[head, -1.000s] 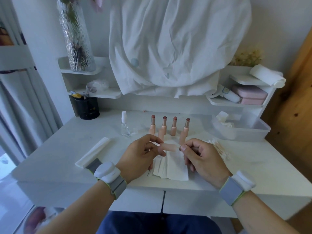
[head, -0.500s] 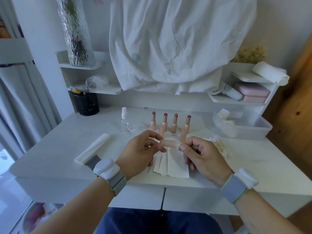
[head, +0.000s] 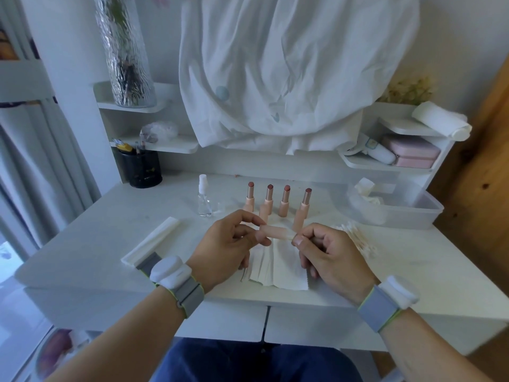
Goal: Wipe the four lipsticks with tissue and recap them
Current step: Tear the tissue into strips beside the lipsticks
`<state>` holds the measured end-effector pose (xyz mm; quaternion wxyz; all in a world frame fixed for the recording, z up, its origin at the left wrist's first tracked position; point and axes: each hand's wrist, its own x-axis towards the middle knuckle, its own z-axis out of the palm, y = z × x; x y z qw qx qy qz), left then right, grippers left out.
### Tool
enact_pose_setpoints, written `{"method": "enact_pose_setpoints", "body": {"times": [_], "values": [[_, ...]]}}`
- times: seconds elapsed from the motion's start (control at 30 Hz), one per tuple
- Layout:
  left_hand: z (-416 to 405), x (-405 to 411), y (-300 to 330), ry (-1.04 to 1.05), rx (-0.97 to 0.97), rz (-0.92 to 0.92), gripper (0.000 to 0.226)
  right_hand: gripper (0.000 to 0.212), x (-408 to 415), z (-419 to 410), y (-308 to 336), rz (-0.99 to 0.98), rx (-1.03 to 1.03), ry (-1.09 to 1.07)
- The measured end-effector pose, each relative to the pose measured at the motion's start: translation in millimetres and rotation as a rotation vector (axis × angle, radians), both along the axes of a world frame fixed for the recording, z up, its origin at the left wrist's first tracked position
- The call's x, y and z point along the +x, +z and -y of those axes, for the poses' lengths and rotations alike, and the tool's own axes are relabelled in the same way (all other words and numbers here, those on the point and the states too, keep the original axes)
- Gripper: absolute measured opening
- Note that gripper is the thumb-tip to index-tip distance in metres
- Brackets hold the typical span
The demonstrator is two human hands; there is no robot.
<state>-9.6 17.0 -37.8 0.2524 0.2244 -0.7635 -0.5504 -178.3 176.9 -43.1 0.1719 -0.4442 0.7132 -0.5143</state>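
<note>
While our left hand (head: 228, 244) and right hand (head: 327, 252) each pinch an end of the peach plastic lipstick cap (head: 276, 233), every grip is narrow. A slip could drop it onto the white tissue sheets (head: 278, 268) below, or knock the four uncapped peach lipsticks (head: 278, 202) standing just beyond.

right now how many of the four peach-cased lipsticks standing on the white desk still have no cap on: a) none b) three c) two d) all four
d: all four peach-cased lipsticks stand upright with bare coloured tips, while the left hand and right hand pinch one peach cap between them, above the white tissue.
</note>
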Motion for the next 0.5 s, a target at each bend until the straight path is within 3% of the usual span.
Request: {"method": "enact_pose_setpoints", "body": {"times": [0.27,0.5], "values": [[0.8,-1.2,-2.2,-0.008,0.012,0.025,0.007,0.022,0.2,-1.2,2.6,0.043,-0.082,-0.020],[1.8,-0.9,-2.1,0.011,0.026,-0.006,0.008,0.021,0.0,0.1,-0.1,0.001,-0.032,-0.022]]}}
